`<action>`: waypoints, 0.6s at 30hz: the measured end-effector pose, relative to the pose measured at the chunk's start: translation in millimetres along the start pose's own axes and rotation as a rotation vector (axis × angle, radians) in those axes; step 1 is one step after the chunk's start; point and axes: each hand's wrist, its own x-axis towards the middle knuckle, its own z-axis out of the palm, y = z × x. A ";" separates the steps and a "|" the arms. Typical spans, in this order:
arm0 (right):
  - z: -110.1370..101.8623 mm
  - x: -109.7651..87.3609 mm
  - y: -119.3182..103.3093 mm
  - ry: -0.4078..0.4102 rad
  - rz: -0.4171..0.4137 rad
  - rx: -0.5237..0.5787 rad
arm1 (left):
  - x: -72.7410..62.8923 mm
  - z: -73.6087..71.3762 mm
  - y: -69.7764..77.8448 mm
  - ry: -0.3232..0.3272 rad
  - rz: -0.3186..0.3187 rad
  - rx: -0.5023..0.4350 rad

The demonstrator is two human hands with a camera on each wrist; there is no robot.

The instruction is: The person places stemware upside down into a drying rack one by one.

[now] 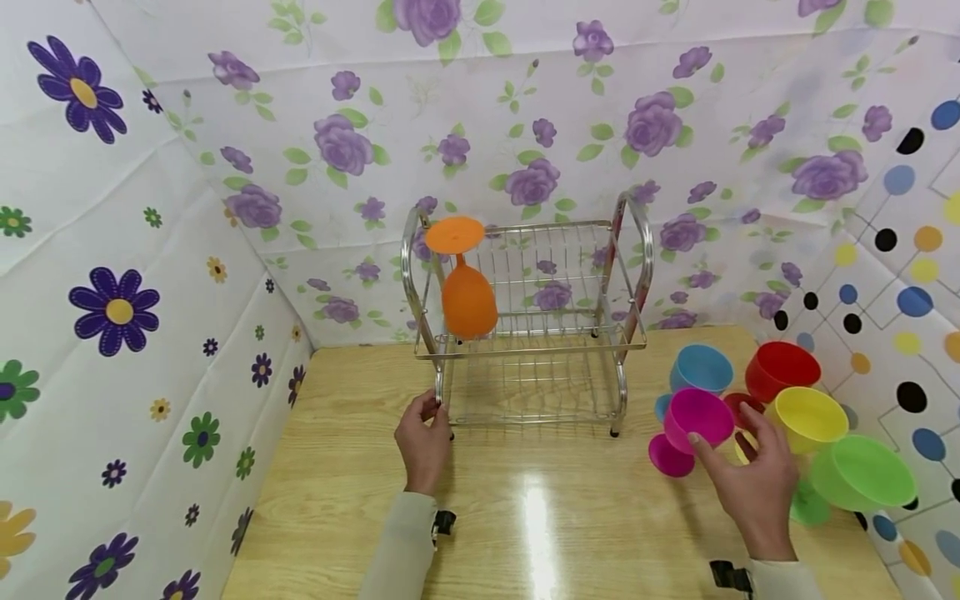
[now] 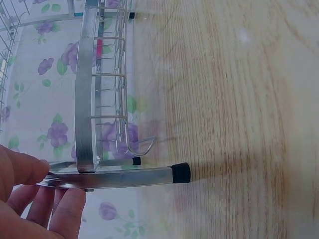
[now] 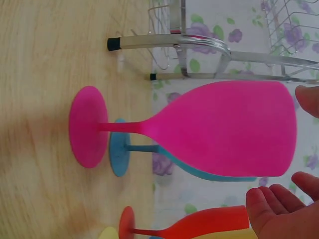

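My left hand grips the front left leg of a two-tier metal dish rack, thumb on one side and fingers on the other in the left wrist view. An orange goblet hangs upside down at the rack's upper left, its base on top. To the right, a magenta goblet stands upright on its foot. Around its rim, my right hand has thumb and fingers spread; the right wrist view shows gaps between the fingertips and the cup.
Beside the magenta goblet stand blue, red, yellow and green goblets, close together near the right wall. Flowered cloth hangs behind the wooden table. Dotted cloth covers the right side.
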 end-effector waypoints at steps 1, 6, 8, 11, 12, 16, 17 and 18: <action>1.3 0.0 2.1 -0.014 0.021 0.006 | -0.2 0.2 -0.4 0.002 0.004 -0.002; 9.8 0.1 13.0 -0.055 0.074 0.051 | 0.5 -0.1 -2.3 0.007 0.014 0.003; 13.5 0.0 16.9 -0.069 0.086 0.073 | 0.6 -0.6 -2.6 0.008 0.013 0.004; 18.9 -0.3 22.6 -0.086 0.109 0.101 | 0.3 -1.1 -2.9 0.004 0.004 -0.003; 20.6 -0.1 24.6 -0.086 0.113 0.114 | 0.2 -1.2 -3.1 0.000 -0.001 -0.006; 26.7 -0.3 32.1 -0.071 0.113 0.150 | -0.8 -0.8 -3.7 -0.004 -0.008 -0.026; 28.3 -1.0 34.0 -0.069 0.113 0.152 | -1.1 -0.4 -3.9 -0.003 -0.008 -0.032; 29.9 -1.7 36.0 -0.068 0.115 0.162 | -1.4 -0.2 -3.9 -0.003 -0.010 -0.037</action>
